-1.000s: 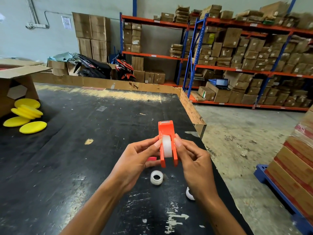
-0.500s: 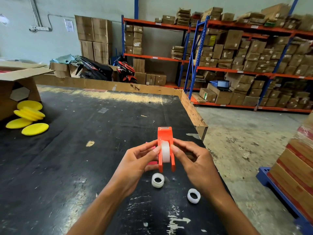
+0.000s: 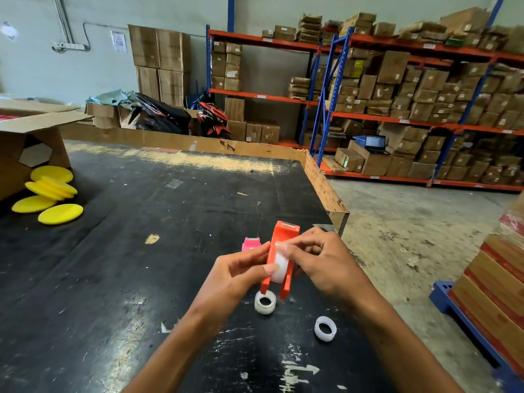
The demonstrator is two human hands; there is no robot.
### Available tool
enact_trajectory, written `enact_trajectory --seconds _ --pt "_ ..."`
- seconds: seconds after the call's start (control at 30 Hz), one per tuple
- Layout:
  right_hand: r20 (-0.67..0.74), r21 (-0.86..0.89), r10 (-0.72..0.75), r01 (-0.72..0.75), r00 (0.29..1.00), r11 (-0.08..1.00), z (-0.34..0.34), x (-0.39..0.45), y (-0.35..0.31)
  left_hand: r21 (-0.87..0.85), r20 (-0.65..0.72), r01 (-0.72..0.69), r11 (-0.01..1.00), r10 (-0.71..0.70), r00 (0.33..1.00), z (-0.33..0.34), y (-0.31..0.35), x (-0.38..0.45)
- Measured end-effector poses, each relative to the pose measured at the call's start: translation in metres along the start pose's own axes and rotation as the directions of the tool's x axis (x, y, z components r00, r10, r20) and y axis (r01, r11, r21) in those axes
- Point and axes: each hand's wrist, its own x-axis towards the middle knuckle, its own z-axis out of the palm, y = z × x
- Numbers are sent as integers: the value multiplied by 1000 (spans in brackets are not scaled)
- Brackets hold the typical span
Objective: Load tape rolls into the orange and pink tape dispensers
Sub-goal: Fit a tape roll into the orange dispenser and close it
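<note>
An orange tape dispenser (image 3: 284, 238) is held upright above the black table (image 3: 141, 265), with a white tape roll (image 3: 279, 265) seated between its two side walls. My left hand (image 3: 239, 275) grips the dispenser's left side, thumb against the roll. My right hand (image 3: 317, 260) holds the right side, its fingertips on the top of the roll. The pink dispenser (image 3: 250, 243) stands on the table just behind my left hand, mostly hidden. Two loose white tape rolls lie on the table: one (image 3: 265, 302) right under the orange dispenser, another (image 3: 325, 328) to its right.
Yellow round pads (image 3: 51, 191) lie at the table's left beside an open cardboard box (image 3: 31, 140). A cardboard rim (image 3: 323, 185) edges the table's far and right sides. Beyond it are concrete floor, shelves of boxes and a blue pallet (image 3: 465, 330) with cartons.
The orange dispenser has tilted slightly to the left in my hands and my right fingers have shifted up onto the roll's top. The pink dispenser now shows behind my left hand.
</note>
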Motion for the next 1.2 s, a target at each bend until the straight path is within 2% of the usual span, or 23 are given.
enact_trajectory --seconds 0.13,0.27,0.47,0.6,0.7,0.97,1.2 --pt "55 225 50 -61 997 972 -1 2 2 71 -28 -27 997 29 999 1 2 3" --pt "16 281 2 -6 1000 960 -2 1 4 62 -45 -16 998 18 999 2 1 5" --pt "-98 163 -133 148 986 975 -7 -2 0 59 5 10 998 -11 1000 3 -1 4" --pt "-190 -2 -248 253 950 968 -16 2 -1 61 38 25 998 -27 999 4 0 2" --pt "-160 -45 -214 210 964 977 -23 7 -1 73 48 19 997 -23 999 4 2 1" --pt "-89 7 -85 86 992 996 -29 11 -4 104 79 6 995 -15 997 3 4 -2" --pt "-23 149 67 -63 997 987 -29 16 -3 72 64 9 997 -14 998 4 2 -2"
